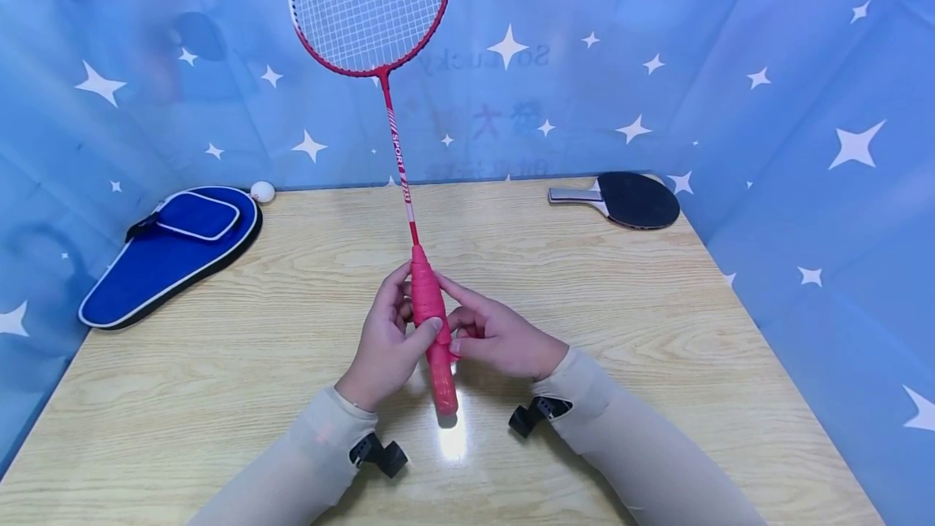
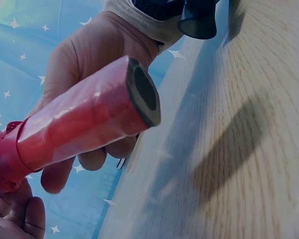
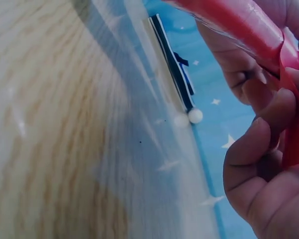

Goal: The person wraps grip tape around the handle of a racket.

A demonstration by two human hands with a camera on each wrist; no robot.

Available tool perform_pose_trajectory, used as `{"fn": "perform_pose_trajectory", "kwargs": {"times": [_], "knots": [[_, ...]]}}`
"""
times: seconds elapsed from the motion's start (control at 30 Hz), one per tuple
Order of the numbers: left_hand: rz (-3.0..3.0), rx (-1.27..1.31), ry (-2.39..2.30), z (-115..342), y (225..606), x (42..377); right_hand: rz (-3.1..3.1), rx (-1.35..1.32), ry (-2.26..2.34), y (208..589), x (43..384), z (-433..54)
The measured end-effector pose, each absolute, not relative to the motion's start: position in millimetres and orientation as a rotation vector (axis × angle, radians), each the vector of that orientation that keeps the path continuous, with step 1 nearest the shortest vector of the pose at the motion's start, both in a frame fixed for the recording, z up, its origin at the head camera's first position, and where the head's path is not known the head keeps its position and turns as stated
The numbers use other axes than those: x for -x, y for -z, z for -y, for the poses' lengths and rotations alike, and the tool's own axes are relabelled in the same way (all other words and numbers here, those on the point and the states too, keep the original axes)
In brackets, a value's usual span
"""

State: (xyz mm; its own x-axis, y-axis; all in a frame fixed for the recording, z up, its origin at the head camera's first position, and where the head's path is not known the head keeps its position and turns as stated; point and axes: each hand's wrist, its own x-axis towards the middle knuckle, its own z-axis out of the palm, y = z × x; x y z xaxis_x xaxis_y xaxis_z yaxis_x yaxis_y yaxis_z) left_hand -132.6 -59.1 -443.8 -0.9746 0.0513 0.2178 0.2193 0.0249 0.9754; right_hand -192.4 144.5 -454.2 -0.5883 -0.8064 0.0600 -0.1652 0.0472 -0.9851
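Observation:
A red and white badminton racket [image 1: 398, 153] is held up over the table, strings at the top and red-wrapped handle [image 1: 442, 384] pointing down toward me. My left hand [image 1: 383, 351] grips the handle at its middle, thumb laid across the front. On the other side my right hand [image 1: 511, 339] pinches a loose strip of red grip tape [image 3: 295, 139] that comes off the handle. A ridge of tape circles the handle there, and the lower part looks smooth and shiny. The dark butt end [image 2: 144, 89] faces the left wrist camera.
A blue paddle case [image 1: 146, 274] lies at the table's left, with a white ball [image 1: 262, 191] beside its far end. At the back right is a black table tennis paddle [image 1: 639, 200]. Blue star-printed cloth [image 1: 467, 120] hangs behind the wooden table [image 1: 256, 347].

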Motion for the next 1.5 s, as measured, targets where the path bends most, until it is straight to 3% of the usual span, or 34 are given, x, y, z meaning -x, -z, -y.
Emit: {"fn": "perform_pose_trajectory", "kwargs": {"times": [0.53,1.5], "knots": [[2.09,0.305,2.145,61.1,443.5,132.7,-1.884,0.801,1.509,449.2,187.3,-140.1],[2.052,0.394,2.204,62.3,448.2,133.3,-1.169,0.615,1.795,457.5,176.4,-133.5]]}}
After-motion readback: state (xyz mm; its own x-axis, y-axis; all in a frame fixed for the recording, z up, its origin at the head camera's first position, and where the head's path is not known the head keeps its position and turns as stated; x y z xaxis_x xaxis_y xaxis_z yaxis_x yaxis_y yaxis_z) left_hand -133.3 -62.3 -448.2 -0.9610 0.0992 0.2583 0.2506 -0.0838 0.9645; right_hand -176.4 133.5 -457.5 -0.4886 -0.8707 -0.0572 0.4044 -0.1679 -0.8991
